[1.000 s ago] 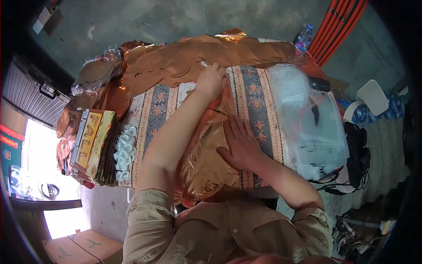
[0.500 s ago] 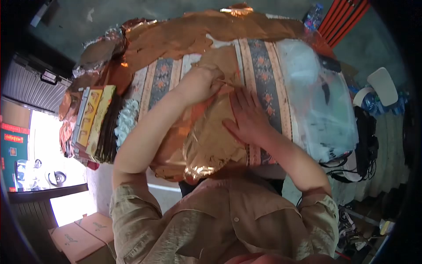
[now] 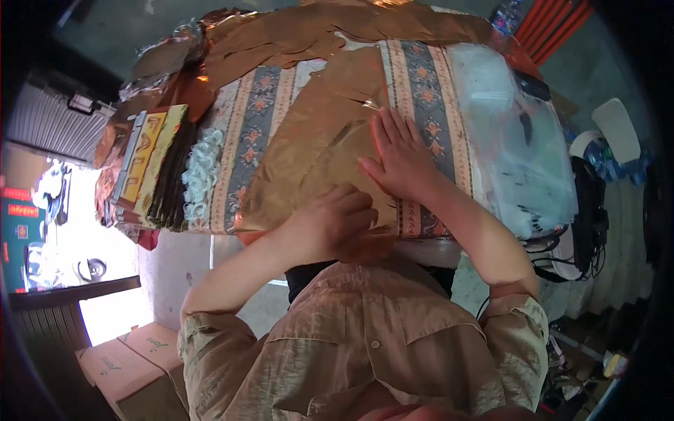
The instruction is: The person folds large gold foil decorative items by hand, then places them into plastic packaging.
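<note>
A copper-brown foil sheet lies spread over the flower-patterned cloth, with creases and a shiny wrinkle near its upper right edge. My right hand rests flat on that edge, fingers stretched out and thumb apart. Close to my body, my left hand is closed, its fingers curled over the near edge of the foil. A loose brown flap of foil hangs under those fingers, smeared by motion. The exact pinch point is hidden beneath the hand.
Stacked yellow-and-gold packets and white curled ribbon lie on the left. Clear plastic bags cover the right side. More brown foil is heaped along the far edge. Cardboard boxes stand on the floor at lower left.
My left hand has drawn the folded foil down toward my body, and the sheet now lies more spread out. My right hand stays flat at the right edge. The view has shifted slightly.
</note>
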Demonstrator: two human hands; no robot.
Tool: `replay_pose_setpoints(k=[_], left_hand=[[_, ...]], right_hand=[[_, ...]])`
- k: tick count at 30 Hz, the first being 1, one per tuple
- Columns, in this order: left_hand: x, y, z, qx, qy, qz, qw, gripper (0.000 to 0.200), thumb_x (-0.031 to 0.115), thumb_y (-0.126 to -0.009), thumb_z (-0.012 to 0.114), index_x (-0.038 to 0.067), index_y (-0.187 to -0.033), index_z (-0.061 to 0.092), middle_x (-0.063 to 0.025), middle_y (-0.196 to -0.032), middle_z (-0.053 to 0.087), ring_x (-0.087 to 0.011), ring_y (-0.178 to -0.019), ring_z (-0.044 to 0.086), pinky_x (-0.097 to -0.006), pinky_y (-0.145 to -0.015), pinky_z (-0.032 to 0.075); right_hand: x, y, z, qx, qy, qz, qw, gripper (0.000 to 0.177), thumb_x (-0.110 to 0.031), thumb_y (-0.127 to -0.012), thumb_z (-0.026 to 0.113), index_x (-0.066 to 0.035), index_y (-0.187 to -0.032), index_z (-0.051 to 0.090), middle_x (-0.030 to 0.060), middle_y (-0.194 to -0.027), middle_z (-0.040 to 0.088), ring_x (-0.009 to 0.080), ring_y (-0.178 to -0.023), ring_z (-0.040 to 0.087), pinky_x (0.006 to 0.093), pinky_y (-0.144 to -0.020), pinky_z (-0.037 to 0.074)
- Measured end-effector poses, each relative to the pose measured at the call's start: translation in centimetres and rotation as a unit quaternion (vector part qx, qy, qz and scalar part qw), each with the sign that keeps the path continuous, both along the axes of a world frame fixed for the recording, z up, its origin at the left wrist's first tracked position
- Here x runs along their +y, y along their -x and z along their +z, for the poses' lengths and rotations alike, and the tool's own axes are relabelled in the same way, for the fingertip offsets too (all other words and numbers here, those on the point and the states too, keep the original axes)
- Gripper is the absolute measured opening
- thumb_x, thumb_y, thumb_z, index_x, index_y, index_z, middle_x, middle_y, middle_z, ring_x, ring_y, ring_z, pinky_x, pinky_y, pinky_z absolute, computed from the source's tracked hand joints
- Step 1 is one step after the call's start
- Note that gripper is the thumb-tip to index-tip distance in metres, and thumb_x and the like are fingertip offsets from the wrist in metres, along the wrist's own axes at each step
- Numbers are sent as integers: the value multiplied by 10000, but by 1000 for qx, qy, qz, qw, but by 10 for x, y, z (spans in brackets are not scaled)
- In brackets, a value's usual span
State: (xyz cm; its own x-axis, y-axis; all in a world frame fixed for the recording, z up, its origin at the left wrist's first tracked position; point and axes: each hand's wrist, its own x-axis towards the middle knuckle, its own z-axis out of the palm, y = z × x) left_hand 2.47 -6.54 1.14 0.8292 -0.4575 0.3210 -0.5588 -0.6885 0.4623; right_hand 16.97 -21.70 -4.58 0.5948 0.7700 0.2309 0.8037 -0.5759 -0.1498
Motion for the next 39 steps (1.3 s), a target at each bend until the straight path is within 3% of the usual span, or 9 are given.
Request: replay_pose_setpoints(k=[5,9,12,21,24,27,32,36,39], left_hand=[[24,47,2,53,31,51,997,211,94,-784,685,69,-992,672,-87,-993,621,-282,-921,598,-388,-790,486],[54,86,4,-20,3,391,920,220,162,-813,682,47,-1000,656,-113,-1000,613,-305,-919,590,-401,-820,473],[64,98,-3,-2,-65,522,850,264,206,-818,697,40,-1020,660,-121,-1002,614,-311,-924,587,-403,-826,473],[62,95,-7,-13,-53,483,874,259,122,-802,721,-7,-1011,639,-126,-1006,610,-252,-857,613,-344,-740,489],[59,97,-1,110,85,529,837,340,44,-815,692,1,-1130,572,-120,-1053,614,-188,-879,628,-302,-723,501],[56,98,9,108,407,438,794,707,-20,-805,690,66,-1408,329,-97,-1064,576,-143,-932,607,-281,-736,523],[40,112,29,130,422,464,768,736,-55,-784,698,80,-1417,348,-76,-1133,534,-136,-983,575,-266,-831,493],[16,104,41,40,256,416,872,638,-49,-785,697,86,-1357,447,-24,-947,562,-81,-777,551,-211,-626,445],[2,84,52,36,186,277,942,554,-92,-784,652,56,-1297,504,-62,-973,606,-117,-804,591,-227,-646,472]], right_hand=[[0,1,4,7,22,4,1000,774,-457,-924,493,74,-1438,263,270,-1508,247,380,-1418,229,479,-1156,176],[0,-1,3,5,36,0,999,776,-455,-931,487,69,-1448,242,268,-1511,244,377,-1423,220,477,-1156,174],[0,-2,2,3,39,3,999,778,-457,-933,485,67,-1451,236,266,-1512,243,374,-1425,214,476,-1157,173],[0,-1,8,18,46,3,999,770,-461,-936,478,62,-1449,242,271,-1507,249,377,-1422,219,479,-1155,178],[1,-2,6,13,44,3,999,766,-464,-938,471,63,-1447,246,271,-1507,246,376,-1422,218,480,-1153,182],[1,-1,5,10,38,0,999,760,-468,-942,462,66,-1441,255,269,-1507,246,375,-1422,218,480,-1153,185],[1,-1,4,4,38,-6,999,766,-477,-944,454,63,-1445,244,263,-1508,248,372,-1424,212,480,-1154,180],[1,-1,4,13,36,-5,999,771,-472,-939,470,56,-1449,237,258,-1514,237,369,-1429,200,481,-1154,175],[1,0,8,21,37,-3,999,773,-457,-928,501,57,-1445,244,260,-1512,237,375,-1429,193,477,-1153,182]])
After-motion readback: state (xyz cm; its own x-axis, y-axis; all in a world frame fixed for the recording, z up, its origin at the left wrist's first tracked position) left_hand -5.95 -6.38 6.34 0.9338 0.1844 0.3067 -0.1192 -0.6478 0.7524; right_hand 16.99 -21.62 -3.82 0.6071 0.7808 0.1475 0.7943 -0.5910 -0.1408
